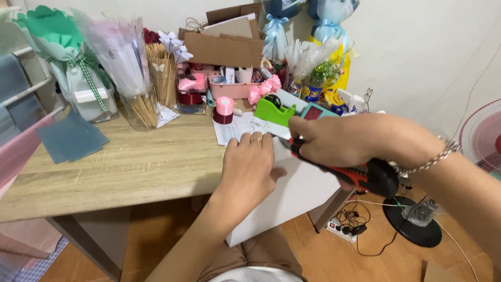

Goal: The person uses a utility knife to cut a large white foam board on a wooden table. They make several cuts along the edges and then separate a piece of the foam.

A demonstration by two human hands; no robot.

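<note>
At the front edge of the wooden table [130, 167], my left hand [249, 164] lies flat, fingers together and stretched out, pressing down a white sheet of board [292, 198] that hangs past the table edge over my lap. My right hand [339, 141] is closed around a red-and-black utility knife [360, 175], its front end at the board's upper edge just beside my left fingertips; the blade itself I cannot see. Directly behind the board: one green tape dispenser [274, 110], one printed paper sheet [240, 128], one roll of pink ribbon [225, 106] stacked on a dark red roll [223, 118]. Left of these, one jar of wooden sticks [142, 109] and a second bundle of sticks [165, 78], one green wrapped bouquet [57, 36], two blue-grey paper sheets [70, 137]. Back row: brown cardboard pieces [224, 47], a pink tray [232, 90] of small items, two blue-ribboned wraps [276, 31]. Wall is plain white; floor is orange-brown wood, with one power strip [342, 228] and one pink standing fan [482, 138] to my right.
</note>
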